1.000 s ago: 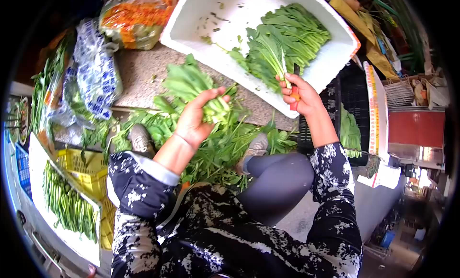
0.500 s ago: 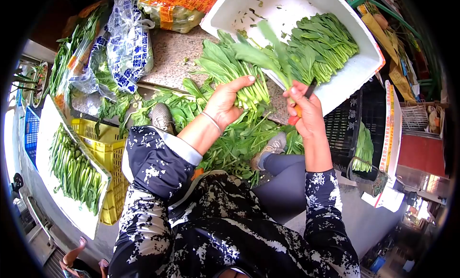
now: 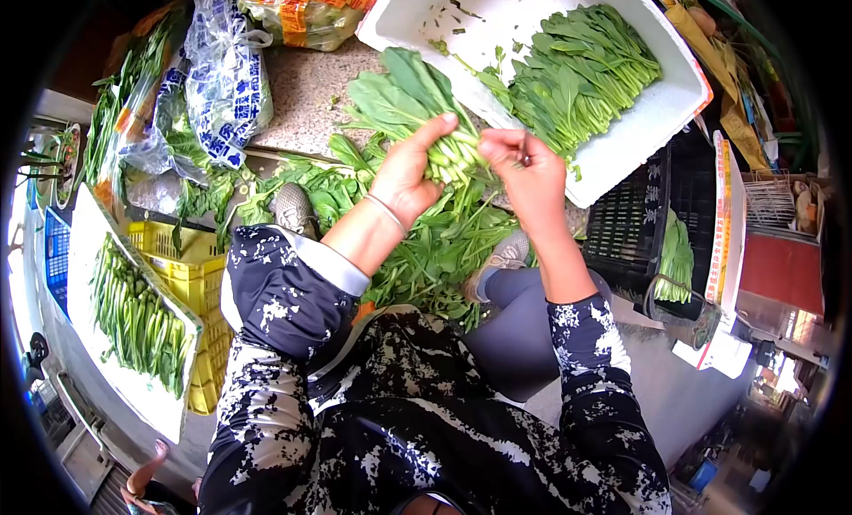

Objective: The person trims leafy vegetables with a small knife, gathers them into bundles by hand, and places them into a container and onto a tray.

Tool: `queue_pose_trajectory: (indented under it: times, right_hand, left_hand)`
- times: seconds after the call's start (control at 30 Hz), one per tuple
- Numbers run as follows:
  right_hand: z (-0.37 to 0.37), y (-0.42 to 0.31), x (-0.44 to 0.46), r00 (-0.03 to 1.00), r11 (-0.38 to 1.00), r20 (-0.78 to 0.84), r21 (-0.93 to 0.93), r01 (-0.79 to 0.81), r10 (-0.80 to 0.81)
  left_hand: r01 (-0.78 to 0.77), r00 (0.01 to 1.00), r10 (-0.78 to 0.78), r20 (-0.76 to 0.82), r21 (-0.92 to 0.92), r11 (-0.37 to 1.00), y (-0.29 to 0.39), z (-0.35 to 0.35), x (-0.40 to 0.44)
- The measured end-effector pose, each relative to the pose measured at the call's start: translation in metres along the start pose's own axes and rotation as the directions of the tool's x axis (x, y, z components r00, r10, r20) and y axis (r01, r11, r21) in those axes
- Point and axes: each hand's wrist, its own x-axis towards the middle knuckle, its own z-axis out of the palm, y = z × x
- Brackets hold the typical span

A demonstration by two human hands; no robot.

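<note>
My left hand is closed around a bunch of leafy greens, its leaves fanned toward the far left and its pale stem ends toward the right. At those stem ends my right hand has thumb and fingertips pinched together. A dark sliver of the small knife shows between its fingers; the handle is hidden in the palm. Beyond my right hand, a white foam box holds a neat pile of the same greens. Loose leaves and stems are heaped on the ground between my shoes.
Left of me, a white foam tray of bundled greens rests against a yellow crate. Plastic bags of vegetables lie at the far left. A black crate stands at the right. Another person's leg shows bottom left.
My right hand has moved left and down to the bunch's stem ends. The single leafy stem it held up is now at the bunch in my left hand. The knife is less visible.
</note>
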Motion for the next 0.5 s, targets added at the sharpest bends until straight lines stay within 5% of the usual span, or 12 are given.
queue_pose_trajectory:
  times: [0.1,0.17,0.5]
  right_hand:
    - [-0.004,-0.002,-0.005,0.976,0.969,-0.063,0.151,-0.198,0.209]
    - [0.003,0.001,-0.014,0.989,0.961,0.084,0.24,-0.136,0.119]
    - [0.027,0.002,-0.017,0.999,0.977,0.029,0.211,-0.032,0.027]
  left_hand:
    - [-0.015,0.999,0.012,-0.03,-0.11,0.994,0.008,0.005,-0.003]
    - [-0.021,0.999,0.018,-0.029,-0.113,0.993,0.011,0.009,-0.006]
    - [0.024,0.999,-0.017,0.037,-0.191,0.981,0.006,0.0,0.005]
